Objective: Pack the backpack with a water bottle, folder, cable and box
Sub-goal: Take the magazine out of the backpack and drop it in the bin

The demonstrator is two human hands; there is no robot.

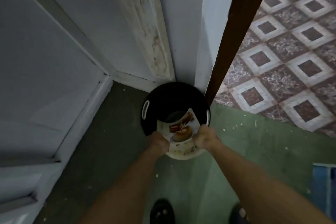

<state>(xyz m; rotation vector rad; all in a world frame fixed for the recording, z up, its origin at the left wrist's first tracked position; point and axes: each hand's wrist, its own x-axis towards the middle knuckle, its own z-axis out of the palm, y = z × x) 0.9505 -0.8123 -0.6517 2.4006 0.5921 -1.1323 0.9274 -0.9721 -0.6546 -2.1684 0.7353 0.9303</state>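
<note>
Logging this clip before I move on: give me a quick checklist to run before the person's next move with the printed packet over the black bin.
1. Left hand grips the flattened printed cardboard packet with a food picture: ok.
2. Right hand grips the packet's other edge: ok.
3. Packet sits over the mouth of the round black plastic bin with white handle slots: ok, its upper part lies inside the rim.
4. Room left inside the bin: cannot tell, the interior is dark.
5. Backpack, water bottle, folder and cable in view: not ok, none visible.
6. Footing on the green floor: ok, dark footwear planted behind the bin.
</note>
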